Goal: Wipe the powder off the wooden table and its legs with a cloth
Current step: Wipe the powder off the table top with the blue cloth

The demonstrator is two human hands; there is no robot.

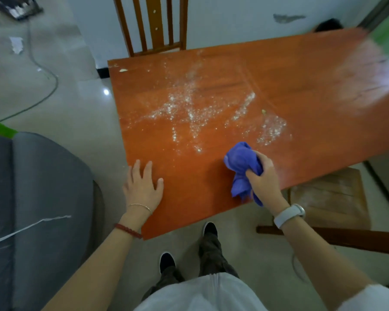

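Two hands are at the near edge of the table (pixel 279 70). The left hand (pixel 143 187) lies flat, fingers spread and holding nothing, just in from the near left corner, and looks to be steadying the person. The right hand (pixel 264 178) sits further along that edge, its grip closed round a bunched blue cloth (pixel 243 164) that is pressed to the wood with its loose end trailing back toward the edge.

The strip of table nearest the person looks bare of powder. Just beyond the cloth the powder (pixel 193 111) begins: scattered white streaks across the middle of the table, a denser patch to the right of them, and a pale haze toward the far right corner, where the view is blurred.

I judge the step in hand to be wiping the tabletop, with most of it not yet done and the legs, which are out of sight, untouched. The next move calls for pushing the cloth forward into the nearest streaks with firm downward pressure, gathering the powder rather than scattering it off the edge onto the floor (pixel 76 113).

A chair (pixel 153 25) stands at the far edge.
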